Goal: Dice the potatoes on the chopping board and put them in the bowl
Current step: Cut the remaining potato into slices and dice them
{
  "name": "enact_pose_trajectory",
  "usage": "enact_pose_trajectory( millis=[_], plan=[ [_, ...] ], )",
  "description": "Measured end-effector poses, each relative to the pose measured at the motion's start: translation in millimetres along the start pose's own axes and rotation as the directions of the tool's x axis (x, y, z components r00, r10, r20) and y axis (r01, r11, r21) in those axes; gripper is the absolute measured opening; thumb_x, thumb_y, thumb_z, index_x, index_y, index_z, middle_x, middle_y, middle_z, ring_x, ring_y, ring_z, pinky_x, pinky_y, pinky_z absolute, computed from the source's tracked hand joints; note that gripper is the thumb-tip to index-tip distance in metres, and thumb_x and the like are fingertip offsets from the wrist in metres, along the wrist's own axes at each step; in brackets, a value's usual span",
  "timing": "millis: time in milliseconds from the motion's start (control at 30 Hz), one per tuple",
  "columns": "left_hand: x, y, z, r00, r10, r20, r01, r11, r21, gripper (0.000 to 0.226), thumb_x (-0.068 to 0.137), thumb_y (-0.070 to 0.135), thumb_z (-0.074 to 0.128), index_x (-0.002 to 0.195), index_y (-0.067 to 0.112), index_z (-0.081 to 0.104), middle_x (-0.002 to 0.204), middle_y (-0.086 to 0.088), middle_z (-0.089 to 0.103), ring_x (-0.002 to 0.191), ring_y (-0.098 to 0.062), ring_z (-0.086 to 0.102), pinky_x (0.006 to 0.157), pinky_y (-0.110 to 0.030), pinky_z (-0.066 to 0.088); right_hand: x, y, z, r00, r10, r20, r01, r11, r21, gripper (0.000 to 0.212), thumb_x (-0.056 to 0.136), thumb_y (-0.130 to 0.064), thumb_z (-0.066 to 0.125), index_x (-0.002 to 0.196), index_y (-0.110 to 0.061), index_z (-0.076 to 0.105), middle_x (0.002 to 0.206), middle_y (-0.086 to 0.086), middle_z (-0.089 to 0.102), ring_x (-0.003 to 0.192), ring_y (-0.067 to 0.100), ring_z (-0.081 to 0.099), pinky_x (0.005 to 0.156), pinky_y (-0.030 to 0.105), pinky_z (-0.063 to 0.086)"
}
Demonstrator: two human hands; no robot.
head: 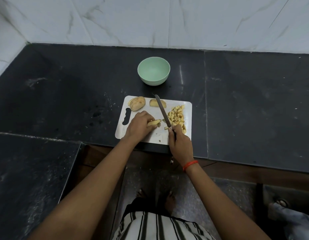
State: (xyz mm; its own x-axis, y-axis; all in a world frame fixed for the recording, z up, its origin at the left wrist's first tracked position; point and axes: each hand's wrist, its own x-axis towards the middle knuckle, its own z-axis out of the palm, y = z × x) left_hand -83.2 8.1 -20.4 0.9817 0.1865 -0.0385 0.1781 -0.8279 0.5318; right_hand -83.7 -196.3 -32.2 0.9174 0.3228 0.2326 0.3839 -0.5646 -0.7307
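A white chopping board (133, 134) lies on the black counter. My left hand (139, 126) presses down on a bundle of potato strips (154, 122) near the board's middle. My right hand (179, 144) grips the handle of a knife (163, 112), whose blade points away from me, just right of the strips. A heap of diced potato (177, 116) sits on the board's right side. A sliced potato half (136, 103) and another potato piece (154, 103) rest at the far edge. The pale green bowl (153, 73) stands empty behind the board.
The black stone counter (63, 94) meets a white marble wall (150, 21) at the back and left. A lower counter section (29, 170) juts toward me on the left. Another person's foot (281, 203) shows at the bottom right.
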Motion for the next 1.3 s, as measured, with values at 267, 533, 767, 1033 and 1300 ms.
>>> enact_pose_trajectory(
  millis=[267, 533, 767, 1033, 1300],
  plan=[
    [-11.2, -24.6, 4.3, 0.989, -0.037, -0.142, 0.017, 0.99, -0.137, 0.051, 0.084, 0.039, 0.081, 0.128, 0.015, 0.07, 0.122, 0.003, 0.057, 0.115, -0.013, 0.049, 0.099, -0.027, 0.043, 4.2, -0.2, 7.2, 0.997, -0.011, 0.081, 0.024, 0.986, -0.164, 0.018, 0.108, -0.036, 0.037, 0.097, -0.023, 0.042, 0.065, -0.004, 0.055, 0.05, 0.018, 0.053, 0.046, 0.041, 0.049],
    [-15.2, -19.6, 19.2, 0.964, -0.073, -0.255, 0.023, 0.98, -0.196, 0.038, 0.089, 0.036, 0.076, 0.12, 0.013, 0.075, 0.111, 0.002, 0.06, 0.108, -0.014, 0.051, 0.092, -0.024, 0.044, -0.4, -13.4, 14.9, 0.988, 0.027, 0.154, 0.022, 0.951, -0.309, 0.022, 0.107, -0.035, 0.031, 0.116, -0.018, 0.043, 0.069, 0.002, 0.062, 0.057, 0.029, 0.06, 0.052, 0.04, 0.051],
    [-18.8, -21.7, 23.2, 0.957, -0.078, -0.28, 0.02, 0.979, -0.202, 0.039, 0.091, 0.04, 0.074, 0.12, 0.014, 0.074, 0.109, 0.005, 0.059, 0.105, -0.013, 0.052, 0.087, -0.021, 0.044, -8.6, -21.2, 27.6, 0.986, 0.091, 0.139, -0.042, 0.946, -0.32, 0.03, 0.107, -0.035, 0.03, 0.125, -0.016, 0.045, 0.073, 0.003, 0.064, 0.06, 0.027, 0.062, 0.05, 0.037, 0.048],
    [-17.7, -22.0, 23.0, 0.949, -0.075, -0.306, 0.008, 0.977, -0.215, 0.04, 0.089, 0.042, 0.075, 0.116, 0.012, 0.074, 0.11, 0.002, 0.064, 0.105, -0.014, 0.056, 0.086, -0.025, 0.049, -3.6, -29.4, 32.8, 0.978, 0.127, 0.168, -0.048, 0.91, -0.411, 0.022, 0.107, -0.032, 0.033, 0.121, -0.019, 0.043, 0.073, 0.004, 0.062, 0.058, 0.03, 0.063, 0.049, 0.035, 0.047],
    [-17.7, -22.8, 22.7, 0.949, -0.084, -0.304, 0.01, 0.972, -0.236, 0.032, 0.094, 0.036, 0.072, 0.114, 0.012, 0.076, 0.109, 0.002, 0.063, 0.104, -0.013, 0.054, 0.084, -0.027, 0.048, -0.2, -32.7, 38.8, 0.983, 0.125, 0.133, -0.044, 0.868, -0.494, 0.018, 0.102, -0.025, 0.05, 0.113, -0.021, 0.037, 0.061, 0.004, 0.058, 0.047, 0.031, 0.059, 0.043, 0.027, 0.027]
  ],
)
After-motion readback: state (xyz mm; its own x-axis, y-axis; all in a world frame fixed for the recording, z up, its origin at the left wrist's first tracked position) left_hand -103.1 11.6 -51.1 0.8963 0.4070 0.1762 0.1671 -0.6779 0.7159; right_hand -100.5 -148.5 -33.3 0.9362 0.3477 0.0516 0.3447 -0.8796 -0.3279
